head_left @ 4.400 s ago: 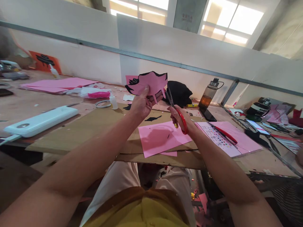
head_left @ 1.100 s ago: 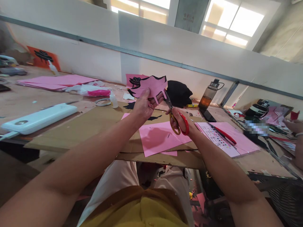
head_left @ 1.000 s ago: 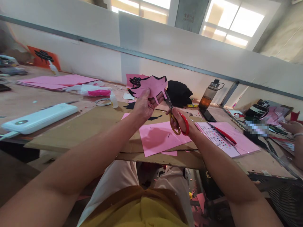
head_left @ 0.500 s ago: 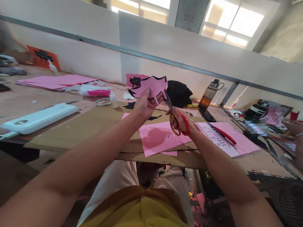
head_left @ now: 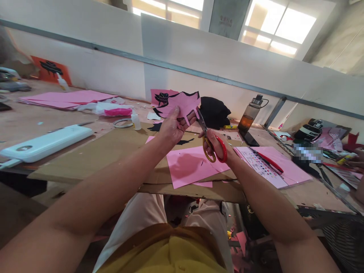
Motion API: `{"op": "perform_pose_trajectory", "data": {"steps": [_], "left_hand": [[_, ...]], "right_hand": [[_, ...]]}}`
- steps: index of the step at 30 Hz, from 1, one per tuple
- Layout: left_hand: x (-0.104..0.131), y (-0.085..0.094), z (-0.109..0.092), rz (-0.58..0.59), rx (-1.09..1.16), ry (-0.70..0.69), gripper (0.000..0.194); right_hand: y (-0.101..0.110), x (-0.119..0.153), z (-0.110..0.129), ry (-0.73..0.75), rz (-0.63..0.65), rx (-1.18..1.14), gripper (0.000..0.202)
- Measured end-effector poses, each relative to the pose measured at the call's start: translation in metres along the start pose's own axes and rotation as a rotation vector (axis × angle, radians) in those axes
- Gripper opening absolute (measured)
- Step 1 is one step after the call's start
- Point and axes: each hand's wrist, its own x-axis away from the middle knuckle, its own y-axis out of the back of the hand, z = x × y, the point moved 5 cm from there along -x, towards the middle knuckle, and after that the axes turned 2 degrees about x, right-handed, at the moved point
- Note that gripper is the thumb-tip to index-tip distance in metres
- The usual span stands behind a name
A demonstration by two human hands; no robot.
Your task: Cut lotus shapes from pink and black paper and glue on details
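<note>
My left hand (head_left: 174,127) grips a pink paper cutout with black edging (head_left: 180,103), raised above the cardboard. Thumb on top, its other fingers lie behind the paper. My right hand (head_left: 214,141) is closed round a pair of scissors (head_left: 210,148) with one red and one yellow handle loop. The blades point up and away, at the cutout's right edge; how far they are apart is hard to tell. Below the hands lies a pink sheet (head_left: 190,167) on the brown cardboard (head_left: 108,155). A black cut piece (head_left: 185,141) rests just behind that sheet.
At left lie a white power bank (head_left: 47,142) and stacked pink sheets (head_left: 65,98). A small glue bottle (head_left: 136,120) stands behind the cardboard. A drink bottle (head_left: 250,113), a phone (head_left: 249,138) and a red-handled tool (head_left: 270,162) are at right. Another person's hand (head_left: 358,161) shows at the right edge.
My hands, the cutout and the scissors keep nearly the same pose. At the far right, the other person's hand has moved lower and towards the edge.
</note>
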Motion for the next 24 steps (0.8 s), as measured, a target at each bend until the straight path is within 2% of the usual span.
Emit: {"op": "perform_pose_trajectory", "data": {"steps": [8, 13, 24], "left_hand": [[-0.0003, -0.0006, 0.0, -0.016, -0.003, 0.001, 0.017], [-0.0013, -0.0003, 0.0003, -0.003, -0.004, 0.0, 0.023], [-0.0015, -0.0009, 0.0002, 0.015, 0.017, 0.001, 0.012]], "right_hand": [[-0.0006, 0.0025, 0.0053, -0.022, -0.035, 0.034, 0.068], [-0.0012, 0.0042, 0.0082, -0.008, -0.051, 0.047, 0.071], [-0.0018, 0.0042, 0.0075, -0.001, -0.044, 0.014, 0.07]]}}
